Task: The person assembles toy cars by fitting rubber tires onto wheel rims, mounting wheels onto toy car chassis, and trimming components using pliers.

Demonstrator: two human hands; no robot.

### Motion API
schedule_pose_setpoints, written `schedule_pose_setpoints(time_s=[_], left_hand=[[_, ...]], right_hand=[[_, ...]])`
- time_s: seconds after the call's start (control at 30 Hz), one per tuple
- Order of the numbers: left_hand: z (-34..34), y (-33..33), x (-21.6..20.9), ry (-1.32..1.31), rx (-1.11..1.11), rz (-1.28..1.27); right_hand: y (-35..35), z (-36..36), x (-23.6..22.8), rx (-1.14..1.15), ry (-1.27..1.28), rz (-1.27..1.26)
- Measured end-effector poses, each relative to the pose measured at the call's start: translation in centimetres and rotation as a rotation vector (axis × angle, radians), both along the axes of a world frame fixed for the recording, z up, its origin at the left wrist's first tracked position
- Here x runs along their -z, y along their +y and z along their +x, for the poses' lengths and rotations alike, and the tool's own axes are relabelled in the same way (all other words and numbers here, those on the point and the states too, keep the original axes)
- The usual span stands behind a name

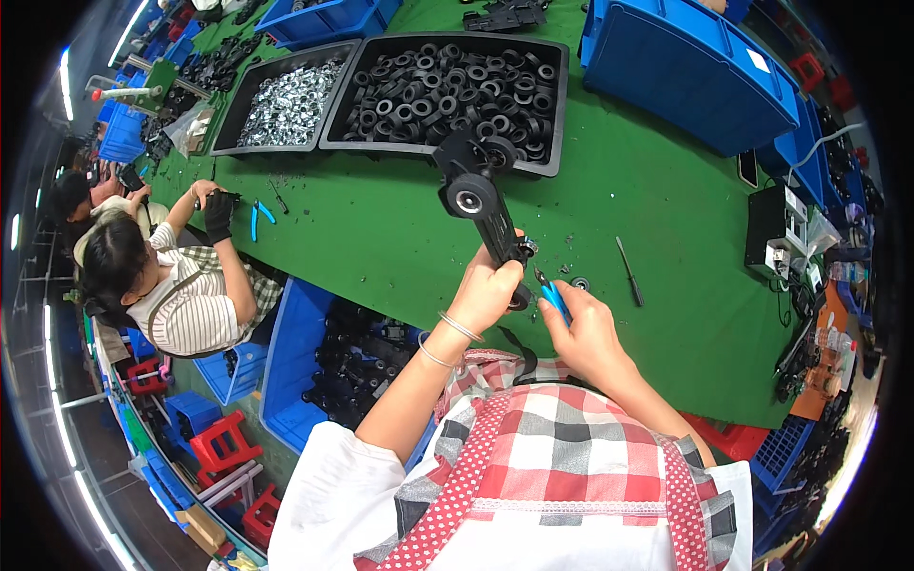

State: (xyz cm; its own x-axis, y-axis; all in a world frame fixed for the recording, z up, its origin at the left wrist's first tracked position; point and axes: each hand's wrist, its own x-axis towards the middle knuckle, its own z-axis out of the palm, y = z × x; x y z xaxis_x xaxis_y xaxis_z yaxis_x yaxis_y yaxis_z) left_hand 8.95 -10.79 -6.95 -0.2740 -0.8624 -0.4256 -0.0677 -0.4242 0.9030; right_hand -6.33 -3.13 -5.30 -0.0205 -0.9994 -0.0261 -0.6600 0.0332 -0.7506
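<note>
My left hand (pixel 486 293) is closed round the near end of a long black toy car chassis (pixel 493 231). The chassis is tilted up and away from me, with a wheel (pixel 468 197) with a silver hub and a black tyre at its far end. My right hand (pixel 592 335) grips a pair of blue-handled nippers (pixel 552 295), whose tips point at the near end of the chassis, close to my left fingers; whether they touch it I cannot tell. Beside my right hand a small loose wheel (pixel 580 284) lies on the green table (pixel 666 228).
A screwdriver (pixel 629 273) lies right of my hands. Beyond are a tray of black tyres (pixel 562 105) and a tray of silver hubs (pixel 228 122). Blue bins stand far right (pixel 685 81) and below left (pixel 293 347). A person (pixel 195 300) works at left near blue pliers (pixel 255 221).
</note>
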Motion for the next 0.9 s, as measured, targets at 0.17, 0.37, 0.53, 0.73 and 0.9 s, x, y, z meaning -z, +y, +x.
schedule_pose_setpoints(time_s=[0.17,0.37,0.53,0.73,0.9], left_hand=[[-0.3,0.7,2.2,-0.049,0.029,-0.180],[-0.9,1.0,2.5,-0.228,0.076,-0.490],[-1.0,1.1,1.8,-0.275,0.067,-0.584],[-0.7,1.1,1.1,-0.145,0.098,-0.295],[-0.6,1.2,1.4,-0.200,0.145,-0.461]], right_hand=[[-1.7,-0.4,-1.7,0.041,-0.225,0.375],[-1.7,-0.7,-0.2,0.100,-0.326,0.504],[-2.1,-0.5,-0.6,0.165,-0.507,0.632],[-1.9,-0.6,-0.3,0.180,-0.638,0.663],[-2.2,-0.6,-0.1,0.159,-0.636,0.687]])
